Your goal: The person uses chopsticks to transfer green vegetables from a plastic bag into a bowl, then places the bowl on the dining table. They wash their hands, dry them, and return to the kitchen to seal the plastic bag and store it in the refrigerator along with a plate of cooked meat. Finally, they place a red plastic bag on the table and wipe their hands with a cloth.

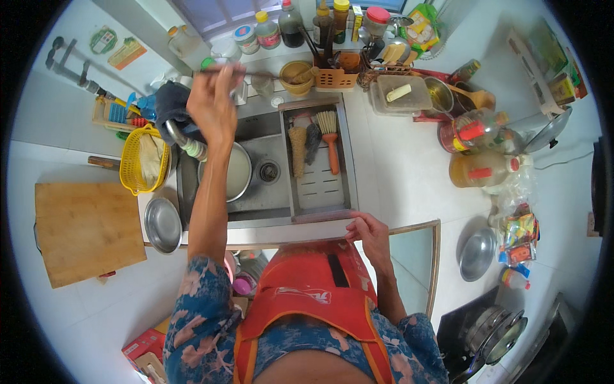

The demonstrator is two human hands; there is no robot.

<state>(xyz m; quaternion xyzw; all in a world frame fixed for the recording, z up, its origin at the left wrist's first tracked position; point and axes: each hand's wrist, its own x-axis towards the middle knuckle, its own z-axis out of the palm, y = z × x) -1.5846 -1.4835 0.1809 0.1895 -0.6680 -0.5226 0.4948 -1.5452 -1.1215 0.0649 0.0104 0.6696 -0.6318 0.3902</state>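
My left hand (214, 103) is raised over the back left of the steel sink (259, 204), shut on a thin dark utensil (254, 74), which is partly blurred. Beneath my left forearm, a round metal basin (238, 173) of cloudy whitish liquid sits in the sink. The faucet (184, 141) reaches towards that basin, with a dark cloth (172, 108) draped over it. My right hand (373, 235) hovers at or touches the sink's front right corner, fingers loosely bent and nothing seen in them. A drain tray (316, 192) holds an orange-handled brush (330, 144) and scrubbers (298, 149).
Left stand a yellow basket (128, 168), a metal bowl (163, 225) and a cutting board (91, 230). Behind the sink are a mortar (293, 89), an orange utensil holder (338, 79) and several bottles. A plastic container (402, 103), an oil jug (475, 170) and a metal lid (478, 254) line the right counter.
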